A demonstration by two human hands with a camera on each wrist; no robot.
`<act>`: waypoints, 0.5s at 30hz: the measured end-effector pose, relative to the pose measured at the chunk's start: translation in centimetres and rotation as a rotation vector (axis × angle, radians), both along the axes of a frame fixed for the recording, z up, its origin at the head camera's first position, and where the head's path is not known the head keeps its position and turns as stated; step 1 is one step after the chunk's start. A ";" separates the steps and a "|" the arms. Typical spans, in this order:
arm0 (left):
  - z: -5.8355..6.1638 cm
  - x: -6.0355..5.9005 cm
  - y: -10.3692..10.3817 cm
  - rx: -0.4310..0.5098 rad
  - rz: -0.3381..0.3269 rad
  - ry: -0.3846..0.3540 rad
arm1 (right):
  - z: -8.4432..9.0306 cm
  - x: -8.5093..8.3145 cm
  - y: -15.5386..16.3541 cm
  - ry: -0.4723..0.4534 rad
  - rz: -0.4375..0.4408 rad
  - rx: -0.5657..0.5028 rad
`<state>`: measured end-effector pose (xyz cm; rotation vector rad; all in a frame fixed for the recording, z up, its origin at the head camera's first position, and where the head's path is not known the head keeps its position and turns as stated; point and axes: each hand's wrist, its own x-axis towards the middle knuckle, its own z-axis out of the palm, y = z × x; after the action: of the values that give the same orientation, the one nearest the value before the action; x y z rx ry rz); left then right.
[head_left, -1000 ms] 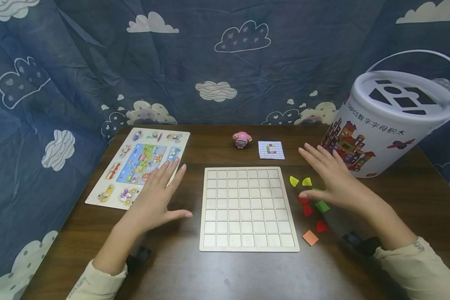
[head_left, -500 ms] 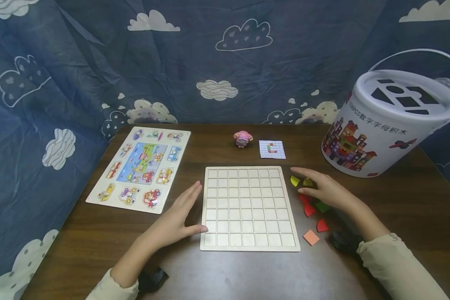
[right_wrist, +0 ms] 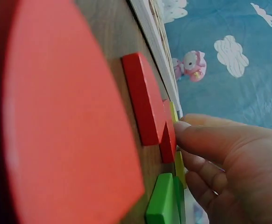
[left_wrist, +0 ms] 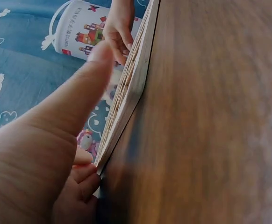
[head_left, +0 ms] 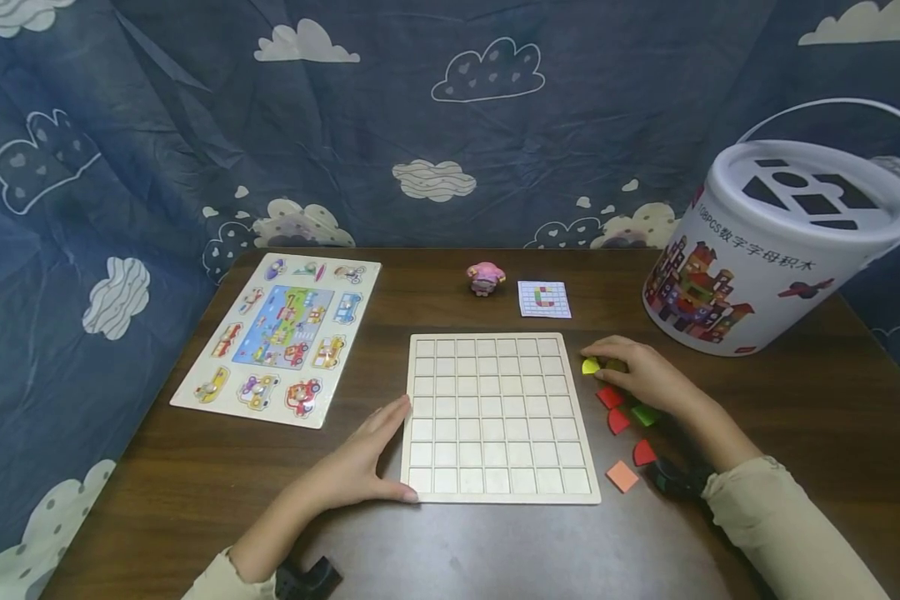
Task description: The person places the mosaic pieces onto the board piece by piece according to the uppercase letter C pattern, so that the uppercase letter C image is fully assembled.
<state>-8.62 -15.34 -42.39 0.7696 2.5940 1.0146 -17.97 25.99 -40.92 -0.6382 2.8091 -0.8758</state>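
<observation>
Wooden pale grid board [head_left: 498, 417] at frame centre is steadied by the left hand [head_left: 360, 467], fingers flat along its edge, while the right hand's [head_left: 641, 379] curled grip pinches a yellow quarter-round block [head_left: 589, 366] right of it.

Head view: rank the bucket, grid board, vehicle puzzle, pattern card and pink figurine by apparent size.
1. Bucket and grid board: too alike to rank, and the bucket stands farther back.
2. Vehicle puzzle.
3. Pattern card.
4. Pink figurine.

Yellow quarter-round piece [head_left: 589, 365] lies flat just right of the grid board [head_left: 495, 417], seemingly touched.
</observation>
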 end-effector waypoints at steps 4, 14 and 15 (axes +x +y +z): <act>-0.1 0.1 0.0 -0.039 -0.012 0.023 | 0.1 0.0 -0.1 0.009 -0.020 0.022; -0.2 0.1 0.1 -0.080 -0.016 0.052 | 2.2 0.3 -1.2 0.076 -0.032 -0.037; -0.2 0.1 0.1 -0.082 -0.014 0.054 | 2.5 0.3 -1.5 0.092 -0.024 -0.055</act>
<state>-8.51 -15.19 -42.57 0.8043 2.6528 0.8896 -17.67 24.46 -38.38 -0.6704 2.8890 -0.9544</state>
